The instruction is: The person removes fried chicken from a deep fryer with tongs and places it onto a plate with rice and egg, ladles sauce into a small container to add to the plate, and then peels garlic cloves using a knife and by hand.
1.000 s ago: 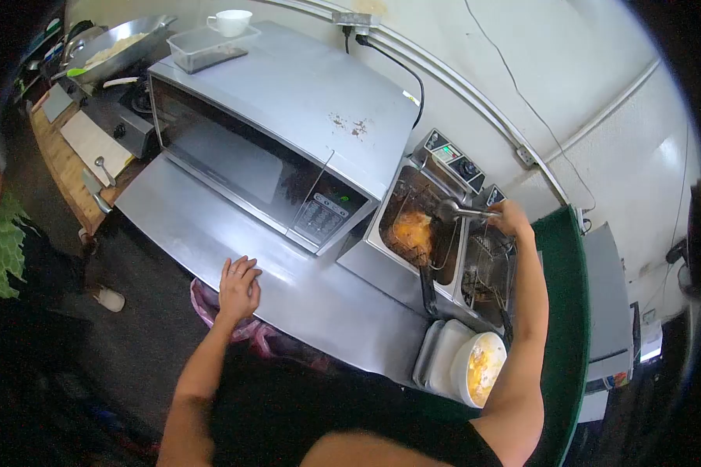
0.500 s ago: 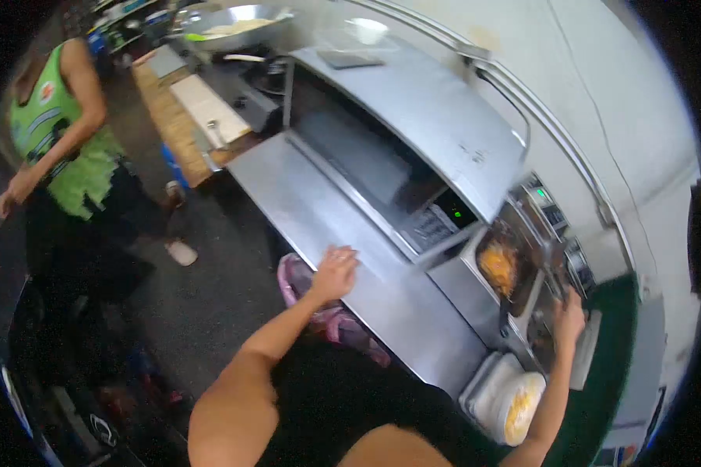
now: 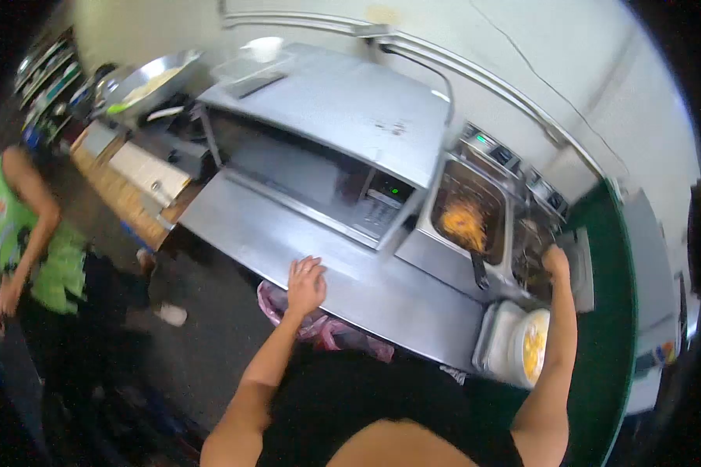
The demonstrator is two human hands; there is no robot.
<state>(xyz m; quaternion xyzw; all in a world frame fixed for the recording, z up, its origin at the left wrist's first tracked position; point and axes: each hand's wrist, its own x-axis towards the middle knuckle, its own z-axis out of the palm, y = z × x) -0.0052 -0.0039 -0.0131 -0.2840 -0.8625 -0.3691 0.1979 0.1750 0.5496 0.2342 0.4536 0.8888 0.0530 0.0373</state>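
My left hand (image 3: 307,286) lies on the front edge of the steel counter (image 3: 413,300), fingers extended and holding nothing. Over the right basin (image 3: 528,247) of a deep fryer, my right hand (image 3: 554,261) is closed. Metal shows beside its fingers, but I cannot make out what it grips. Orange fried food (image 3: 463,226) sits in the left basin (image 3: 503,261), where a black handle (image 3: 479,271) sticks out over the front rim. Near my right forearm stands a white tub (image 3: 519,354) with yellow and white contents.
A microwave (image 3: 311,175) sits under a steel shelf (image 3: 350,82). Pink plastic bags (image 3: 343,335) hang below the counter's edge. At left are a wok (image 3: 156,82), a wooden table (image 3: 117,187) and another person (image 3: 35,226). A green panel (image 3: 611,311) stands at right.
The view has swung right, so things appear farther left. My right hand has moved over the right basin, and the metal tool seen with it is now mostly hidden. My left hand stays on the counter.
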